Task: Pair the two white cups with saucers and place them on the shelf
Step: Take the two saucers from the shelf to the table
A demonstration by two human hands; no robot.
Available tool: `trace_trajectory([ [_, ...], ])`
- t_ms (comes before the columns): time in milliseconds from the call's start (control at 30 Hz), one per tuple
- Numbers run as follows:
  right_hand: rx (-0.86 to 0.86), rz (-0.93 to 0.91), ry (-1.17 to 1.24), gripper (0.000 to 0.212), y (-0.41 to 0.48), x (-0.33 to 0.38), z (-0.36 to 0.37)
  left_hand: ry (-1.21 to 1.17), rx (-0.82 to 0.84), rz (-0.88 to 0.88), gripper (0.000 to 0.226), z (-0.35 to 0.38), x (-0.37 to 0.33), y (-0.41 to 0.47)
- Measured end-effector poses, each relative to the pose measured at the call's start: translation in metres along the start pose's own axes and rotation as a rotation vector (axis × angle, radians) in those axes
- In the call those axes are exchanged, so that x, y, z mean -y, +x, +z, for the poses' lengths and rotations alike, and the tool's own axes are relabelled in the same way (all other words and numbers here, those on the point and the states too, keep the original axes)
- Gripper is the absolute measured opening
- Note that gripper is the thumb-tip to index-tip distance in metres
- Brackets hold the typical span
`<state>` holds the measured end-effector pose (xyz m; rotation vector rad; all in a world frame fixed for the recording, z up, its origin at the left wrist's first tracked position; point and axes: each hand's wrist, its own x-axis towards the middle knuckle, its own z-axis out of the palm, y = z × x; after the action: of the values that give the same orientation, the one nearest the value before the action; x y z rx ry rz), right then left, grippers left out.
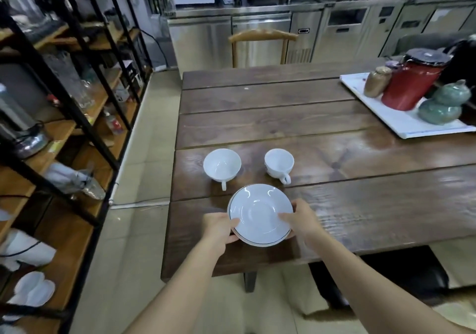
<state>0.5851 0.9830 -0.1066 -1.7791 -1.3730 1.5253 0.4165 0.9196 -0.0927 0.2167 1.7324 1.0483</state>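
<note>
left hand (219, 226) + right hand (301, 220): pinching saucer (260, 214) rims | cups (222, 165) (279, 162): empty, on table (360, 205) beyond

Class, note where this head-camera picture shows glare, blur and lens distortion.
Head view: glare streaks the dark wooden table and glints on the white saucer with a dark rim; the black-framed wooden shelf bends at the left edge; the steel counter behind is soft.

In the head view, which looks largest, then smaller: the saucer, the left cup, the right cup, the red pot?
1. Red pot
2. Saucer, though it is nearest the camera, so this is unsure
3. Left cup
4. Right cup, slightly smaller
</note>
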Motion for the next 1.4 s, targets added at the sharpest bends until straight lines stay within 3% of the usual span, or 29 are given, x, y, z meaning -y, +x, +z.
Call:
trace_trajectory([
  [567, 0.017, -0.065, -0.282, 0.019, 0.040, -0.006, 0.007, 0.136, -0.080, 0.062, 0.023, 0.001, 0.004, 0.037],
  [733, -0.117, -0.078, -0.462, 0.017, 0.038, -0.003, 0.015, 0.723, -0.213, 0.277, 0.020, 0.003, 0.003, 0.037],
  [833, -0.066, -0.049, -0.557, 0.021, 0.035, 0.001, 0.012, 0.835, -0.146, 0.275, 0.018, 0.003, 0.000, 0.039],
  [967, -0.112, -0.152, -0.393, 0.022, 0.029, 0.000, 0.010, 0.761, -0.093, 0.276, 0.015, 0.002, -0.005, 0.036],
  [1167, -0.311, -0.373, -0.060, 0.020, 0.006, 0.009, -0.010, 0.588, -0.017, 0.492, 0.013, 0.012, -0.024, 0.009],
  [1267, -0.464, -0.410, 0.117, 0.015, 0.004, 0.019, -0.035, 0.534, 0.076, 0.557, 0.013, 0.038, -0.040, -0.006],
  [1400, -0.572, -0.383, 0.162, 0.013, 0.012, 0.023, -0.084, 0.538, 0.197, 0.583, 0.013, 0.089, -0.046, -0.013],
])
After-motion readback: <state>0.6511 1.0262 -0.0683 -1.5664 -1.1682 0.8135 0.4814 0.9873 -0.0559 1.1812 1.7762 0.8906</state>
